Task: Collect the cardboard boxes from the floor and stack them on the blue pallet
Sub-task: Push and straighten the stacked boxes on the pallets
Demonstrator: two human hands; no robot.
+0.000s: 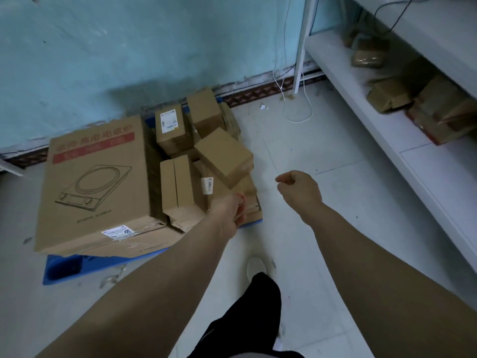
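A blue pallet (67, 268) lies on the floor against the teal wall. On it rests a large flat cardboard box (95, 184) printed with a cooker drawing. To its right sit several small brown boxes, among them a labelled one (171, 130), a tilted one on top (223, 156) and an upright one (178, 187). My left hand (232, 213) reaches to the near right corner of the pile, its fingers curled against a low box (247, 192); whether it grips that box is unclear. My right hand (299, 188) hovers over the floor to the right, fingers loosely closed, holding nothing.
White shelving (361, 81) runs along the right side with more brown boxes (444, 112) on its lower shelf. A white cable (296, 109) loops on the tiled floor near the shelf post. My leg and white shoe (256, 267) stand beside the pallet.
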